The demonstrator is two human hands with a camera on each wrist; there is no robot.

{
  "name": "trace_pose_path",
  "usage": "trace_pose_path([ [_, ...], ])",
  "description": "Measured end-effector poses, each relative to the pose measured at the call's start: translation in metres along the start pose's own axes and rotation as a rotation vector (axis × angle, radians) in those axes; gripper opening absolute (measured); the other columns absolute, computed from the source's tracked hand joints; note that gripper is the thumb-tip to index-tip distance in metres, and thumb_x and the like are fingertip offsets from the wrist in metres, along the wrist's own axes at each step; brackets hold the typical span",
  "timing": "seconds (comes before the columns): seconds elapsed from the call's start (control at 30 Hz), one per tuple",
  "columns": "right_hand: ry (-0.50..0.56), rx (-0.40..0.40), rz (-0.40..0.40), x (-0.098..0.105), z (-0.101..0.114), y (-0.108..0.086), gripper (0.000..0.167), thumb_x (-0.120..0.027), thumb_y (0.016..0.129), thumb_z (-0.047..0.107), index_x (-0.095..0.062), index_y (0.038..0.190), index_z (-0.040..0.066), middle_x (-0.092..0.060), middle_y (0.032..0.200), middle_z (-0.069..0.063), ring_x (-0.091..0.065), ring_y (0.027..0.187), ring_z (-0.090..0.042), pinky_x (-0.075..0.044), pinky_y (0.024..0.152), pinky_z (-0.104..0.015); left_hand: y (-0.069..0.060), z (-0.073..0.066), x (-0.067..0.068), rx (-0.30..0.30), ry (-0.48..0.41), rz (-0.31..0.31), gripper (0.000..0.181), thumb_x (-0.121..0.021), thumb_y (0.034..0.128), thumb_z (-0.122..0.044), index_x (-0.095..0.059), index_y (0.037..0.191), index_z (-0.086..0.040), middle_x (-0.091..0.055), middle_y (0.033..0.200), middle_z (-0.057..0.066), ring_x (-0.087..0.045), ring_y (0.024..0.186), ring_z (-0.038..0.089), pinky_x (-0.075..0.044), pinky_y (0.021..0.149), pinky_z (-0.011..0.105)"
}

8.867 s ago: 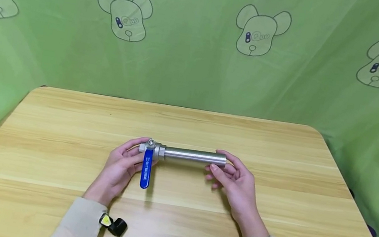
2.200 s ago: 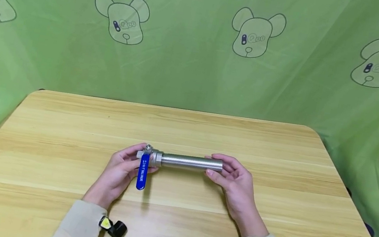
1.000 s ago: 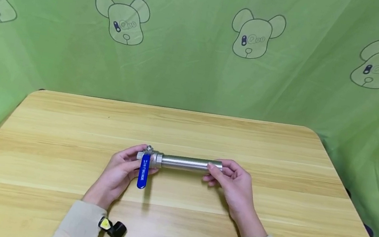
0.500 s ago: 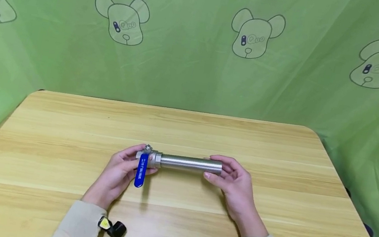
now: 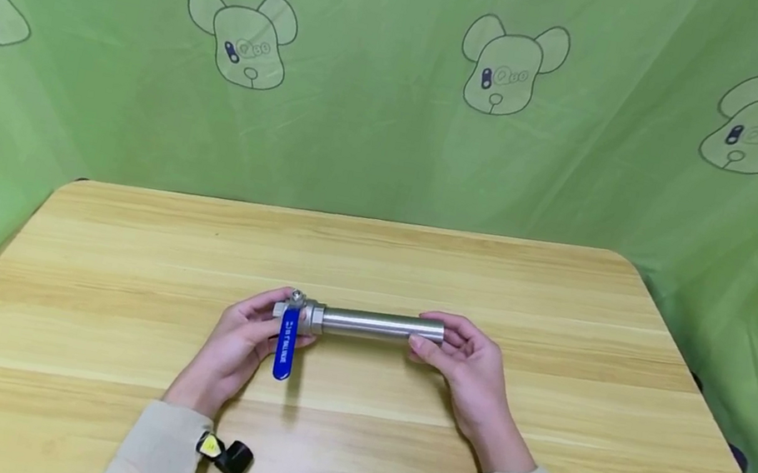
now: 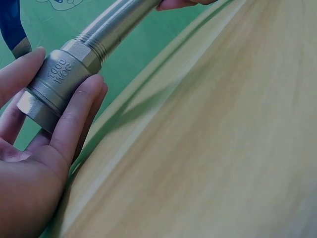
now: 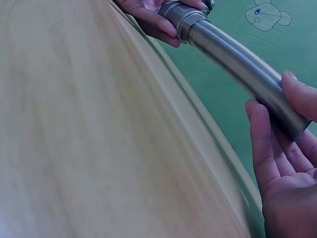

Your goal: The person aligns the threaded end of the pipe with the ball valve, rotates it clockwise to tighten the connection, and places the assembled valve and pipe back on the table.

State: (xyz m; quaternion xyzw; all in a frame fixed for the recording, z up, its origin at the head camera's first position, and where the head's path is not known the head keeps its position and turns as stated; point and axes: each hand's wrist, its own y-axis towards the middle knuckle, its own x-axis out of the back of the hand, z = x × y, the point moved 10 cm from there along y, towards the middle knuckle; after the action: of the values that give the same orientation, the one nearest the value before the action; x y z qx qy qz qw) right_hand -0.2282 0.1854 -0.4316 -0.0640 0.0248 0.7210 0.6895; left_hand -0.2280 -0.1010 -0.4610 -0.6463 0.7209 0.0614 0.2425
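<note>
Pipe (image 5: 371, 324) and ball valve (image 5: 310, 316), in the head view, stretch crosswise over the table (image 5: 374, 261), left hand (image 5: 237, 342) pinching the valve, right hand (image 5: 473, 380) the pipe's free end. In the left wrist view, we see only part of the lever (image 6: 11, 25); in the right, we cannot tell how deep the threads (image 7: 193, 33) go.

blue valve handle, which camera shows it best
The head view: the blue valve handle shows along its whole length there, with the white lettering facing the camera. The left wrist view catches only part of it, cut off at the upper left corner. In the right wrist view it cannot be made out.
</note>
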Motion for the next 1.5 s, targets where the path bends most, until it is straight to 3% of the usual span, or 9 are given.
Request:
trace_pose_path([
  [0.47,-0.009,-0.002,0.018,-0.0037,-0.0002,0.0022,0.038,-0.077,0.096,-0.001,-0.06,0.128,-0.013,-0.082,0.097,-0.002,-0.081,0.084,-0.017,-0.072,0.081,-0.032,0.0006,-0.0012,0.0011,-0.009,-0.012,0.001,0.038,-0.059,0.1004,0.01,-0.074,0.121,-0.019,-0.077,0.117,-0.001,-0.079,0.104,0.017,-0.067,0.102,0.042],
  [0.8,-0.066,-0.007,0.003,-0.0031,-0.001,0.0016,0.021,-0.077,0.099,0.009,-0.067,0.114,-0.002,-0.082,0.09,-0.009,-0.079,0.073,-0.018,-0.071,0.068,-0.031,-0.0007,0.0,0.003,-0.002,-0.005,-0.01,0.041,-0.06,0.1013,0.008,-0.065,0.14,-0.005,-0.076,0.118,0.0,-0.079,0.105,0.018,-0.067,0.103,0.043],
  [0.97,-0.068,0.014,0.037,-0.0056,0.0024,0.0003,0.034,-0.078,0.097,0.004,-0.063,0.126,-0.007,-0.082,0.096,-0.004,-0.08,0.08,-0.016,-0.071,0.072,-0.029,-0.0002,0.0001,0.0026,-0.008,-0.048,-0.008,0.034,-0.059,0.1033,0.007,-0.071,0.129,-0.012,-0.075,0.121,0.001,-0.079,0.106,0.019,-0.066,0.103,0.045],
  [1.13,-0.05,0.026,0.041,-0.0059,0.0046,-0.0016,0.053,-0.08,0.091,-0.004,-0.059,0.14,-0.006,-0.079,0.111,0.003,-0.079,0.099,-0.013,-0.069,0.089,-0.027,-0.0001,-0.0005,0.0019,-0.011,-0.066,-0.001,0.036,-0.058,0.1026,0.009,-0.075,0.116,-0.019,-0.074,0.121,0.001,-0.079,0.106,0.019,-0.066,0.104,0.045],
  [1.27,-0.058,0.02,0.028,-0.0043,0.003,-0.0021,0.049,-0.083,0.09,-0.003,-0.063,0.134,-0.005,-0.078,0.11,0.002,-0.078,0.101,-0.012,-0.069,0.093,-0.028,-0.0008,0.0001,0.0033,-0.001,-0.045,-0.017,0.037,-0.059,0.1015,0.009,-0.071,0.129,-0.013,-0.074,0.121,0.001,-0.078,0.107,0.018,-0.066,0.103,0.045],
  [1.4,-0.052,0.02,0.034,-0.0025,0.0023,-0.0016,0.043,-0.081,0.093,-0.001,-0.063,0.132,-0.005,-0.079,0.107,0.002,-0.08,0.094,-0.014,-0.07,0.092,-0.032,0.0002,0.0013,0.0018,0.012,-0.014,-0.017,0.05,-0.059,0.1017,0.008,-0.055,0.151,0.0,-0.072,0.125,0.002,-0.077,0.108,0.018,-0.066,0.104,0.044],
  [1.5,-0.041,0.025,0.045,-0.0028,0.0027,-0.0015,0.041,-0.078,0.094,-0.001,-0.062,0.132,-0.007,-0.08,0.105,0.001,-0.081,0.09,-0.016,-0.07,0.09,-0.033,0.0011,0.0018,0.0006,0.016,-0.001,-0.015,0.056,-0.059,0.1017,0.008,-0.046,0.156,0.005,-0.072,0.125,0.002,-0.078,0.107,0.018,-0.066,0.104,0.044],
])
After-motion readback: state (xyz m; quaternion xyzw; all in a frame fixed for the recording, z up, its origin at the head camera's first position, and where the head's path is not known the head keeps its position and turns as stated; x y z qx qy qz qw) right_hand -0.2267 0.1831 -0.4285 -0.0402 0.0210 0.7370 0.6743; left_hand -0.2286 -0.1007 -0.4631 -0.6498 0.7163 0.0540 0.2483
